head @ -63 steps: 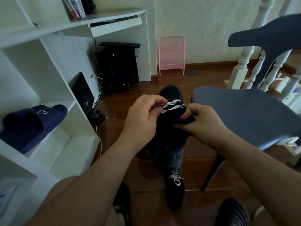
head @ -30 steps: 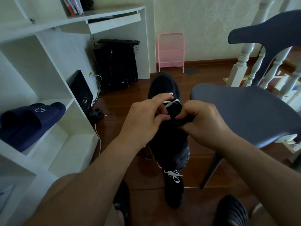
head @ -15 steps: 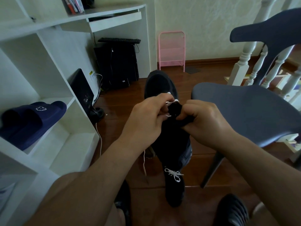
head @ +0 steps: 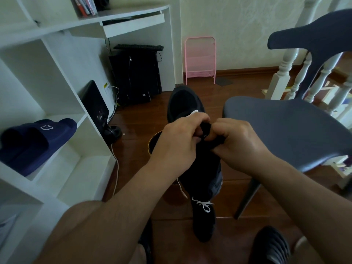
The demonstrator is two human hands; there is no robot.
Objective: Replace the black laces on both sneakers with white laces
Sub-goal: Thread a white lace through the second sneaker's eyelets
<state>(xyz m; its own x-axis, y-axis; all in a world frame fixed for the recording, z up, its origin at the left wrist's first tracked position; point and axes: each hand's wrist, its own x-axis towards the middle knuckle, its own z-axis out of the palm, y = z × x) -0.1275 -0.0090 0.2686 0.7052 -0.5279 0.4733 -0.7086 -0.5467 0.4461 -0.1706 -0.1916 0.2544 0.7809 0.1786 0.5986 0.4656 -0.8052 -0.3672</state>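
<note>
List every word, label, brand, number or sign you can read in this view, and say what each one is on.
No text is legible.
Navy slide sandal on the white shelf: a white emblem, a shape rather than letters.
Yellow and white sticker on the wall by the cables: too small to read.
Book spines on the top shelf: too blurred to read.
Small white label on the black computer tower: unreadable.
</note>
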